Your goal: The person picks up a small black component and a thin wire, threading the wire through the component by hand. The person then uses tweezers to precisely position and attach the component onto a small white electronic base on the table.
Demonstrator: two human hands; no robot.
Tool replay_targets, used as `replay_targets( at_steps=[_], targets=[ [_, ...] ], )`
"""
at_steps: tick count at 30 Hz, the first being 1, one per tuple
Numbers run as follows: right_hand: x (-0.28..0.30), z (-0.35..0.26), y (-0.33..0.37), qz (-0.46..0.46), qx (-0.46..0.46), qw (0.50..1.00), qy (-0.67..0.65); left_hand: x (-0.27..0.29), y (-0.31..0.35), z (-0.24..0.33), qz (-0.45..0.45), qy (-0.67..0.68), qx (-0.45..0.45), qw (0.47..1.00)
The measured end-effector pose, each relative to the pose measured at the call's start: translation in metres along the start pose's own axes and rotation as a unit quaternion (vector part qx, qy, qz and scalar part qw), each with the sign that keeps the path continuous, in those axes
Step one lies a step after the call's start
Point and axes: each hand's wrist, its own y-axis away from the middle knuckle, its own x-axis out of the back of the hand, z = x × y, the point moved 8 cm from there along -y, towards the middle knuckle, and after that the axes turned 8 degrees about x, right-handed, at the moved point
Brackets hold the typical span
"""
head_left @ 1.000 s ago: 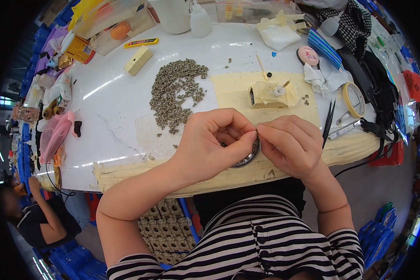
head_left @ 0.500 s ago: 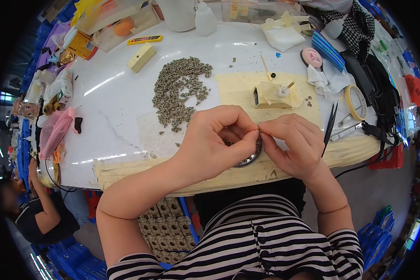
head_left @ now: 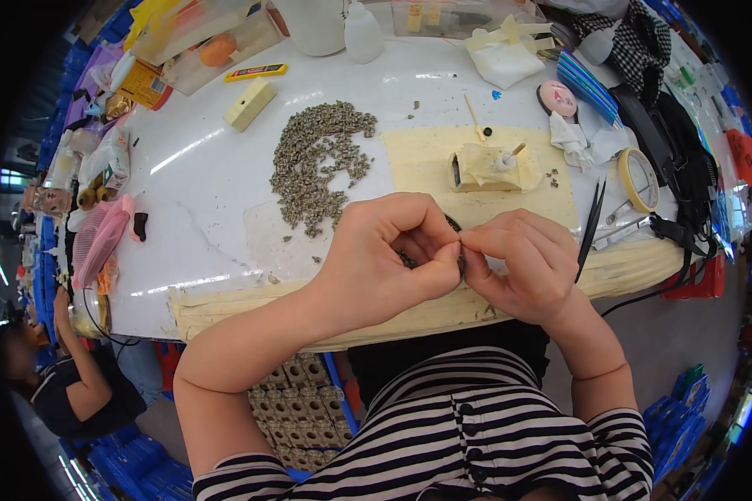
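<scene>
My left hand (head_left: 393,255) and my right hand (head_left: 522,263) meet fingertip to fingertip above the near edge of the table. Each is closed in a pinch of thumb and forefinger. Whatever sits between the tips is too small and covered to name. Beneath them is a round dark-rimmed dish (head_left: 453,223), mostly hidden by my left hand, with small parts showing through the gap in its fingers. Beyond my left hand a pile of small grey metal parts (head_left: 305,159) spreads over the white tabletop. A tape-wrapped block (head_left: 476,174) with a white nozzle stands beyond my right hand.
Black tweezers (head_left: 591,230) and a tape roll (head_left: 637,182) lie right of my right hand. A cream block (head_left: 250,105), a yellow knife (head_left: 256,73) and a white squeeze bottle (head_left: 363,35) are farther back. A pink mesh item (head_left: 100,238) lies left, near another person (head_left: 79,376).
Both hands stay pinched together and have shifted only slightly. The dish's far rim now shows above my left fingers, while its near rim is more covered.
</scene>
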Motion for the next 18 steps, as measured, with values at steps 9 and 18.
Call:
replay_targets(
  at_steps=[9,18],
  targets=[
    [0.0039,0.0063,-0.0016,0.012,-0.031,0.999,-0.012,-0.0001,-0.0041,-0.0074,-0.022,0.098,0.038,0.994],
    [0.0033,0.0082,0.0009,0.01,-0.043,0.999,0.005,0.0,-0.0014,-0.0012,0.017,0.023,-0.006,1.0]
  ],
)
